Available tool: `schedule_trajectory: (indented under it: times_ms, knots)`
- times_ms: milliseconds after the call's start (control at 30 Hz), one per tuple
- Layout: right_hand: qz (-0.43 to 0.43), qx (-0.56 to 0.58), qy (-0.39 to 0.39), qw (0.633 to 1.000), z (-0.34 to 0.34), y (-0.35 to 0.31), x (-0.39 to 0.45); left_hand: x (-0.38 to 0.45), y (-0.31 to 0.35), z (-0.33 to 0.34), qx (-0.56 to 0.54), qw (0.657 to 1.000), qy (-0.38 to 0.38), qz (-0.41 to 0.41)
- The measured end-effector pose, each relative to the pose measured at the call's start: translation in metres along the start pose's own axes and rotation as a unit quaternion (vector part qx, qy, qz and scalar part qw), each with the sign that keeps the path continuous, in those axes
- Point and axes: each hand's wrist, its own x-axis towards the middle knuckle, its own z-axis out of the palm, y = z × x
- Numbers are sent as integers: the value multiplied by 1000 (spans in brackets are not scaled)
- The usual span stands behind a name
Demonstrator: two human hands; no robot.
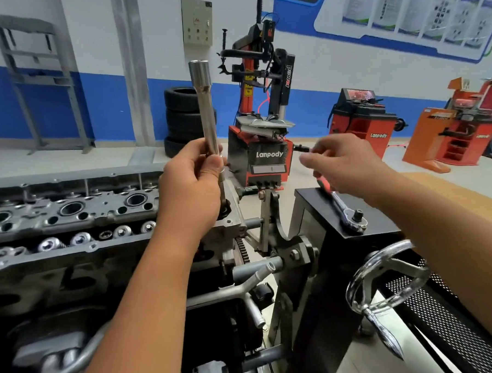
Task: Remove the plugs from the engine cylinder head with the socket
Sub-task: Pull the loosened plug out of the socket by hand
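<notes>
Your left hand [192, 186] grips the socket [205, 105] upright above the head [69, 218], and your loose right hand [343, 167] holds nothing, so the ratchet [347, 212] may slide off its stand.

White-and-blue wall [333, 76], stacked tyres [182, 115]

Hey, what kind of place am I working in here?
Most likely a car repair workshop or training garage. A grey metal engine cylinder head sits on a stand in front of you, a red and black tyre changing machine stands behind it, and black tyres are stacked by the wall.
</notes>
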Motion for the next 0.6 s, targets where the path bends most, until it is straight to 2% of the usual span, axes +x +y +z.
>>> schedule_trajectory:
  times_ms: [67,167,300,367,467,600]
  knots:
    - [-94,197,37,975,15,-56,-8,3,2,-7,-3,1000,-17,0]
    - [-175,364,50,913,45,-120,-15,11,1,-18,-1,999,-51,-2]
    - [-131,504,79,850,85,-142,-8,17,-4,-26,0,997,-76,21]
    - [-137,518,80,841,92,-139,3,18,-7,-27,21,994,-94,41]
    - [-189,559,-8,807,90,-127,19,21,-8,-24,55,984,-159,60]
    - [-245,612,-177,731,89,-108,31,26,-7,-26,67,971,-215,82]
